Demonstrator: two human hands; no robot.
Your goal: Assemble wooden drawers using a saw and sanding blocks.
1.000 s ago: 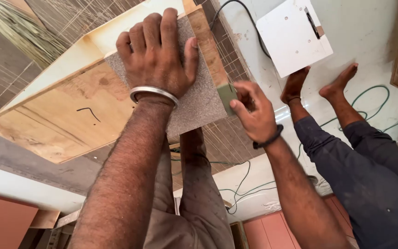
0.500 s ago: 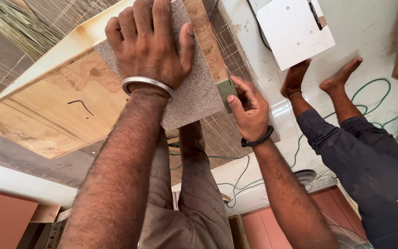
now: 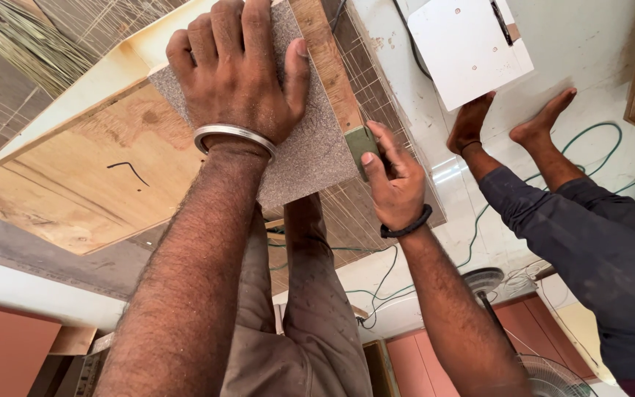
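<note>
Our left hand (image 3: pixel 237 70) lies flat, fingers spread, palm pressing down on the grey speckled rectangular laminate sheet (image 3: pixel 310 147); it grips nothing, just holds the sheet down. A steel bangle (image 3: pixel 233 136) sits on that wrist. The sheet lies on the bare plywood board (image 3: pixel 90 184), running from about 11 o'clock to 5 o'clock of the view centre, its right edge flush along the board's edge strip.

Our right hand (image 3: pixel 395 187) sits at 3 o'clock of the sheet, fingers pinched around a small olive-green block (image 3: pixel 361 143), which touches the sheet's right edge. A black band (image 3: pixel 406 226) is on that wrist.

The plywood carries a short black pencil mark (image 3: pixel 128 170) at 9 o'clock of the left wrist.

At 2 o'clock, well apart, another person's bare feet (image 3: pixel 508 121) stand on the pale floor (image 3: pixel 589 51), legs in dark blue trousers (image 3: pixel 589 235). A white square panel (image 3: pixel 464 48) lies just beside the feet at 12 o'clock. A green cable (image 3: pixel 604 132) loops on the floor near them. A fan (image 3: pixel 483 279) shows at 5 o'clock.
</note>
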